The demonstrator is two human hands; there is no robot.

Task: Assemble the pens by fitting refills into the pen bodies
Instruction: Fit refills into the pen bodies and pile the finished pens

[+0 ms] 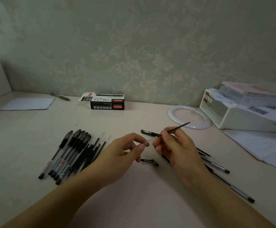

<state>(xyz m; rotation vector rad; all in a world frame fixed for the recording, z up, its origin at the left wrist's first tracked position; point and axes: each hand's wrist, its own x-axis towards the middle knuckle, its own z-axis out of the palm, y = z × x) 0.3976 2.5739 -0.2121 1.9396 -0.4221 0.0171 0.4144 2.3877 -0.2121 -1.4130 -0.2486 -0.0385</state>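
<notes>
The right hand [173, 145] has its grip clamped on a dark refill [175, 130], pinched low on the shaft so the tip points up and away to the right. The left hand [125, 148] has its grip pinched on a clear pen body [148, 141], whose far end meets the right fingers; whether the refill's lower end is already inside it cannot be told. Both hands hover above the pale tabletop [134, 186].

Just below the grips lies a black pen cap [149, 162]; just beyond them lies another capped piece [148, 132]. To the left of the left hand a bundle of pens and loose refills [73, 153] lies fanned on the tabletop. Under and right of the right wrist more pens [216, 165] lie scattered.

Farther back stands a pen box [107, 102]; off right sit a white ring [189, 116] and a white tray of papers [242, 112].
</notes>
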